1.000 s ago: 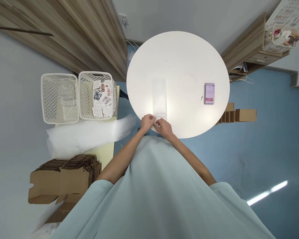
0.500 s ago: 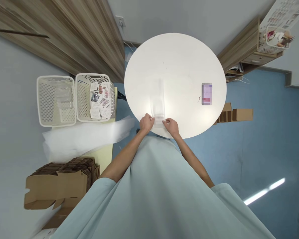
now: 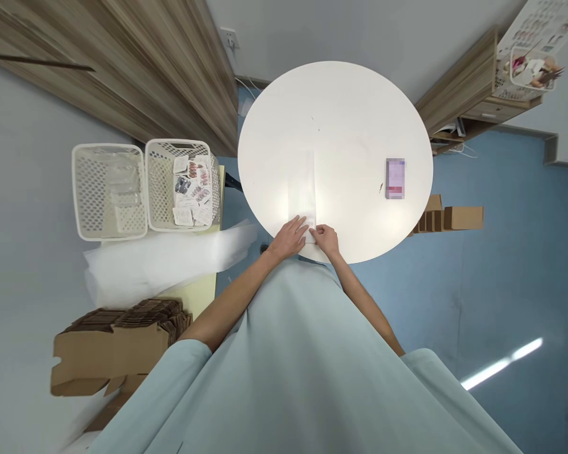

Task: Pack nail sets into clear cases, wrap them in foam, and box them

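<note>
At the near side, the person's pale garment (image 3: 303, 353) faces the near rim of a rounded tabletop (image 3: 355, 113); folded cardboard (image 3: 111, 353) is stacked at the near left, well apart from that rim. The left hand (image 3: 288, 239) lies palm down across the near end of a translucent sheet (image 3: 303, 189), its grip loose, the fingers extended and slightly spread over the material. The right hand (image 3: 325, 239) is positioned just beside it, its grip pinching the near right edge of the sheet between thumb and finger. The sheet rests flat on the tabletop, left of centre, with its near end just short of the rim and its long sides running from near to far. It is thin, narrow and whitish; a paler band follows its right side, while its left side is faint against the white surface. To the right, a broad span gives lateral room as far as a purple and red box (image 3: 396, 178), its face blurred, near the right rim. To the left, the span up to the rim is narrower. Beyond the sheet's faint far end, the surface extends to the far rim, marked by a few dark specks; a grey wall (image 3: 336, 28) stands behind.
</note>
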Demonstrator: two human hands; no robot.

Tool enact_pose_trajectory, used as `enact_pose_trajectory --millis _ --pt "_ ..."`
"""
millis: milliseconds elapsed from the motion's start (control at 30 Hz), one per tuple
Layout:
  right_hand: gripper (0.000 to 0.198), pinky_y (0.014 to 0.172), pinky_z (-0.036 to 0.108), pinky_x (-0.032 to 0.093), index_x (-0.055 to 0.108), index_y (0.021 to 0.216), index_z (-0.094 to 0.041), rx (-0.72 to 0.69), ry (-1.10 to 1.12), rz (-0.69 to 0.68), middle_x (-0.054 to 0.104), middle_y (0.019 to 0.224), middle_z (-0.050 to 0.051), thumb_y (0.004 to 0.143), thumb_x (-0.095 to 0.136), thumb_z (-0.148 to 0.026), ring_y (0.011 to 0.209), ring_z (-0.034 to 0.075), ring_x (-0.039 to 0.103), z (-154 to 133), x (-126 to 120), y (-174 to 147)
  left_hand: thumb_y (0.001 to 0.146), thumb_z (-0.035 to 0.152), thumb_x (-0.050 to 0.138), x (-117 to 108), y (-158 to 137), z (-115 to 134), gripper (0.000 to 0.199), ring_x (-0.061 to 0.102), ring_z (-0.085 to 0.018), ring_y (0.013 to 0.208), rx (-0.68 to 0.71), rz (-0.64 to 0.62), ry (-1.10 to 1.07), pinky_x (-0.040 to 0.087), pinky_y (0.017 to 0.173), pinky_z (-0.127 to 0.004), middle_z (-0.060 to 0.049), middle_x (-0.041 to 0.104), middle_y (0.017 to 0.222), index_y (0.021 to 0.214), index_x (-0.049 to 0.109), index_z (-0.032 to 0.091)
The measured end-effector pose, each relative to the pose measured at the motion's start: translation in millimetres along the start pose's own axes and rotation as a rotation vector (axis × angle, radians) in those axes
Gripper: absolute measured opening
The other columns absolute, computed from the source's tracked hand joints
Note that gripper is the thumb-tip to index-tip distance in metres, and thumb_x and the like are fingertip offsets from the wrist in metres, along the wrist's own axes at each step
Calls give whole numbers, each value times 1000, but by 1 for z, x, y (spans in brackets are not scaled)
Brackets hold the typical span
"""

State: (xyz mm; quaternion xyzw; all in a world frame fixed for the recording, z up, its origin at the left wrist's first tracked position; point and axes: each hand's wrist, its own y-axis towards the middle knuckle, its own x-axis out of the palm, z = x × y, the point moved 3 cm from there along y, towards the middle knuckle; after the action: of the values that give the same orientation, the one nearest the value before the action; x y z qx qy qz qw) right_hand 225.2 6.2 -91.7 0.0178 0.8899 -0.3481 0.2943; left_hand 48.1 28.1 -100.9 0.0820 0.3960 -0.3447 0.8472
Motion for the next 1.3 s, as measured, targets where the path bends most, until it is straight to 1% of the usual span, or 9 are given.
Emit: enact_pose_trajectory --millis 100,300,367,433,500,600,933,1167,1300 --pt "29 82 31 58 75 109 -19 12 110 -45 79 79 2 96 71 -44 72 20 76 2 -1 2 95 46 69 -2 -5 -1 69 25 -39 166 18 -42 34 25 134 -60 -19 38 175 156 54 17" --pt "34 75 31 58 74 111 -14 43 186 -151 75 69 3 98 69 -44 73 22 74 3 -10 -1 86 11 61 -8 -3 -6 71 37 -36 162 8 -150 130 27 132 -56 -17 43 173 157 54 16" --pt "30 81 33 59 74 119 -15 -30 63 -120 80 85 6 101 63 -38 79 21 75 1 -19 -5 84 10 61 -11 -3 -6 72 41 -36 160 1 -158 121 30 131 -56 -16 45 171 156 55 17" --pt "36 88 36 59 70 134 -20 -185 -109 -59 79 123 10 101 58 -25 87 21 75 -4 -28 -10 84 12 63 -14 -4 -5 72 43 -36 158 -15 -155 87 33 130 -56 -14 46 171 155 57 19" --pt "56 89 38 60 60 150 -25 -366 -266 -61 60 158 10 95 56 -14 94 21 74 -10 -31 -15 83 13 65 -17 -4 -3 72 46 -35 156 -48 -140 44 35 129 -55 -12 49 169 154 59 22" --pt "71 85 37 60 54 156 -28 -513 -377 -174 43 173 7 88 55 -6 97 21 72 -12 -28 -16 81 13 66 -23 -2 -1 70 50 -33 154 -109 -104 -33 37 129 -53 -10 54 166 150 63 24" --pt "39 93 35 56 64 139 -25 -442 -144 -187 70 142 6 100 55 -27 90 19 68 -14 -28 14 89 35 70 -43 9 -16 47 65 -29 137 -418 20 -376 49 120 -39 -4 73 144 136 73 25" --pt "30 84 32 52 69 122 -21 -385 -178 -70 72 119 7 106 55 -42 84 19 65 -30 -22 36 93 34 70 -46 21 -25 27 74 -27 116 -629 171 -415 58 99 -37 -7 80 124 117 72 22" --pt "25 83 32 52 69 118 -23 -297 -197 -2 73 112 6 102 63 -40 95 22 67 -31 -19 46 94 34 71 -44 33 -26 18 74 -25 108 -765 220 -359 57 97 -35 -6 80 118 108 70 23"
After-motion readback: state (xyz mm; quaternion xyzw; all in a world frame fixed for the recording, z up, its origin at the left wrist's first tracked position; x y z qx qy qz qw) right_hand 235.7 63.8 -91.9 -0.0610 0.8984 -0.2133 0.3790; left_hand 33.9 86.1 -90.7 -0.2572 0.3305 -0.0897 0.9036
